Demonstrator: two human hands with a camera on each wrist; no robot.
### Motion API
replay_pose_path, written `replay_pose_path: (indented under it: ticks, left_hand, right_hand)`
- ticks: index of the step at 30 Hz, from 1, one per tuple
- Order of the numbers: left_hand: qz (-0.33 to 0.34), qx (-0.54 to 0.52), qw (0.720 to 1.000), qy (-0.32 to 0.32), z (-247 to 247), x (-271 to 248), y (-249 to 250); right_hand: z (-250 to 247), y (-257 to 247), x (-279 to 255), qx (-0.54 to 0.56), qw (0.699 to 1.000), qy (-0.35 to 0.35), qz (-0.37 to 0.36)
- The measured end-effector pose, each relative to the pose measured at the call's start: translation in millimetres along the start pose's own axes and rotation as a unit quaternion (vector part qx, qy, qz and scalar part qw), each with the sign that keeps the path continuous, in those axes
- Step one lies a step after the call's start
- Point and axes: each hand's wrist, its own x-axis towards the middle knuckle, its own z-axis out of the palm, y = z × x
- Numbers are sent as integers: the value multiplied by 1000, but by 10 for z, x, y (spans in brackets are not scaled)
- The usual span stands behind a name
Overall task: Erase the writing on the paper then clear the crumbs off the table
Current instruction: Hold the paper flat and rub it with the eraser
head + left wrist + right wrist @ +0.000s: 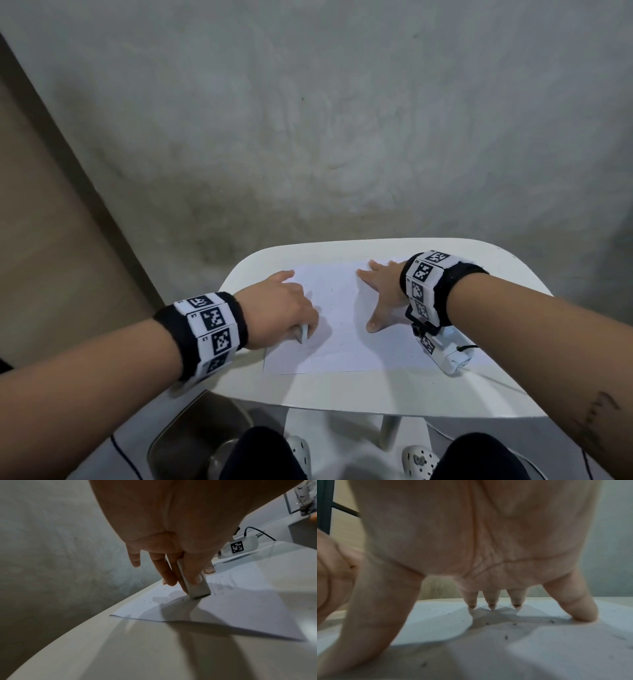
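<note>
A white sheet of paper [339,329] lies on the small white table [342,390]. My left hand [284,311] pinches a white eraser [303,334] between thumb and fingers, its lower end pressed on the paper's left part; the left wrist view shows the eraser [195,584] upright on the paper [240,612]. My right hand [380,291] lies spread flat on the paper's right part, fingers straight, holding nothing. Dark eraser crumbs [506,637] dot the paper [539,655] around my right hand's fingertips [492,607]. Faint pencil marks [221,588] show beside the eraser.
A white device with a black-and-white marker [452,359] and a cable lies on the table by my right wrist. A metal bin [191,442] stands on the floor under the table's left front. My knees and shoes sit below the near edge.
</note>
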Motion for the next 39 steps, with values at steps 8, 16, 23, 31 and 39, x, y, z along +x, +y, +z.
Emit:
replay_pose_path:
  ticks: [8, 16, 23, 31, 39]
  left_hand:
    - [-1, -5, 1000, 1, -322, 397, 154]
    - [12, -11, 998, 66, -180, 468, 312]
    - [17, 45, 999, -13, -170, 151, 97]
    - [33, 45, 997, 58, -206, 566, 400]
    - [14, 47, 998, -47, -100, -32, 47]
  right_hand:
    - [23, 248, -75, 0, 999, -35, 34]
    - [68, 270, -16, -9, 999, -28, 33]
    - [90, 257, -23, -19, 999, -12, 35]
    - [83, 238, -23, -33, 999, -16, 37]
    - [132, 248, -14, -17, 999, -4, 32]
